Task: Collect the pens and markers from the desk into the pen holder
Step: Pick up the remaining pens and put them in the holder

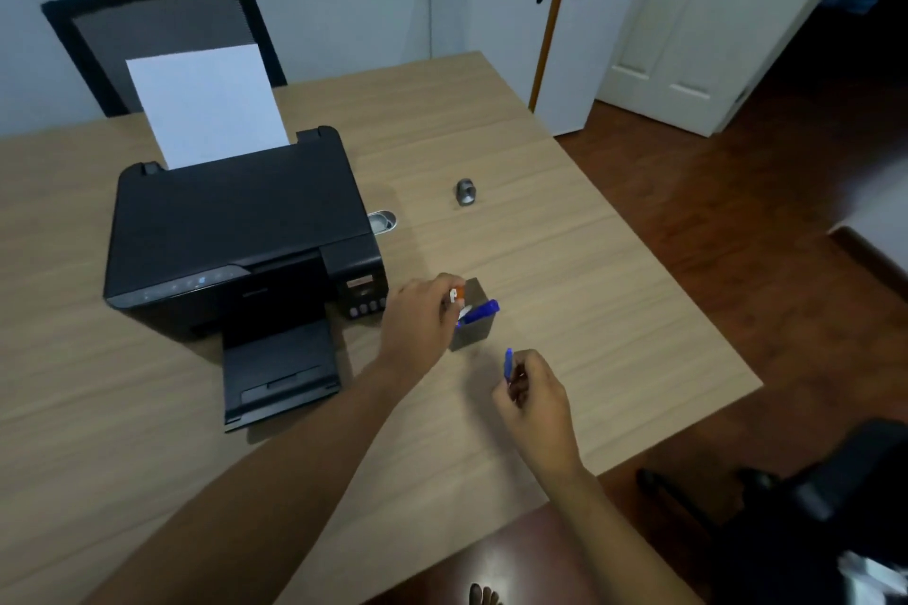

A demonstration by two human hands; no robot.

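While I look down at the table, I see my left hand over the pen holder, a small dark box that stands near the right edge of the table, just right of the printer. The fingers of this hand are curled and pinch an orange and white marker at its upper end; the marker is at the mouth of the holder, but I cannot tell how deep it sits. One blue marker leans out of the holder toward the right, close under these fingers.

My right hand is nearer to the front edge of the table, a little apart from the holder. Its fingers are pressed together around a blue pen, which points up and away from me; only the upper part shows above the fingertips, the rest is hidden in the hand.

Further back, toward the far right corner, a small grey object lies on the table; I cannot say what it is. White paper stands in the back of the printer.
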